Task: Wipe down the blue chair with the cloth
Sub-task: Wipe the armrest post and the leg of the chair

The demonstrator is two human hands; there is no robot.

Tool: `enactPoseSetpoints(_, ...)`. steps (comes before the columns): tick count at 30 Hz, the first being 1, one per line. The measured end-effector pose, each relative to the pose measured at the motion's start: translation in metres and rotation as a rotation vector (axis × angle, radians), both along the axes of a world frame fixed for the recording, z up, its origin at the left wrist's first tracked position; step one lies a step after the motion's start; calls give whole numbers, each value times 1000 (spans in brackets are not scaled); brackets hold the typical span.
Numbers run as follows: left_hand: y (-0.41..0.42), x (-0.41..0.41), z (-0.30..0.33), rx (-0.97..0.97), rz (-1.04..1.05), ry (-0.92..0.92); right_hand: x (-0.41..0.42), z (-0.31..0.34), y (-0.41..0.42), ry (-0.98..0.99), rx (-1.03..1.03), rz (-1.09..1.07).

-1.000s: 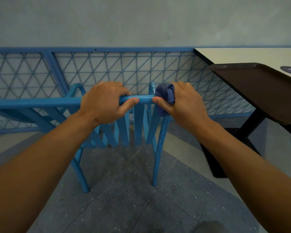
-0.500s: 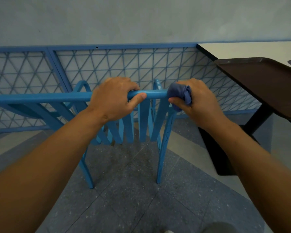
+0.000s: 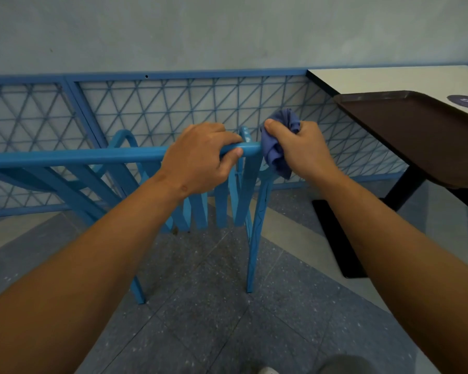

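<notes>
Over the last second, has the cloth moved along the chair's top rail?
Yes. The cloth in the right hand has slid right, away from the left hand, to the rail's right end.

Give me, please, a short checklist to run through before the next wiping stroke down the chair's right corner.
1. Left hand steadies the chair: ok, its fingers wrap the top rail.
2. Right hand holds the cloth: ok, bunched in its grip.
3. Cloth touches the chair: ok, it sits at the rail's right end.
4. Path down the right post: ok, nothing shows against it.
5. Room beside the brown tray on the table: ok, apart from the hand.
6. All chair legs on the floor: cannot tell, some are hidden.
</notes>
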State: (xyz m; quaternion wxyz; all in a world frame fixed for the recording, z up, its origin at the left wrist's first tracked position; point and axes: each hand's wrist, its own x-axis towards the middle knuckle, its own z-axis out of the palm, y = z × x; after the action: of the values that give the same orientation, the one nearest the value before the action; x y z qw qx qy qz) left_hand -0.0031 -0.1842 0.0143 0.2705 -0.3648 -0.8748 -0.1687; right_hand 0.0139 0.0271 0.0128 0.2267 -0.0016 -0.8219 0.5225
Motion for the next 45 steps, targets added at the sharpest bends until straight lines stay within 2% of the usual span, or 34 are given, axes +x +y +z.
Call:
enactPoseSetpoints(2, 0, 0, 1, 15, -12, -16, -1, 1, 3, -39, -43, 10)
enactPoseSetpoints(6, -4, 0, 0, 27, -10, -16, 1, -15, 5, 96, -123, 58)
enactPoseSetpoints(12, -7, -1, -5, 45, 0, -24, 6, -40, 8, 223, 45, -61)
enactPoseSetpoints(15, -6, -2, -3, 38, 0, -34, 9, -45, 6, 260, 55, -63)
enactPoseSetpoints(20, -6, 0, -4, 22, -9, -19, 12, -52, 9, 256, 66, -58)
enactPoseSetpoints(24, -6, 0, -4, 22, 7, -23, 11, -47, 10, 222, 101, -133)
enactPoseSetpoints(28, -2, 1, -6, 37, 5, -2, 14, -37, 5, 169, -10, -166)
enactPoseSetpoints(33, 3, 2, -12, 66, 37, 38, 15, -50, 14, 127, -133, -65)
enactPoseSetpoints(37, 24, 23, -33, 96, 117, 87, 23, -69, 21, 200, -30, -41)
enactPoseSetpoints(40, 34, 35, -45, 90, 144, 54, 29, -87, 31, 260, 89, -31)
enactPoseSetpoints(45, 52, 65, -84, 226, 0, -3, 31, -116, 50, 18, 197, 31)
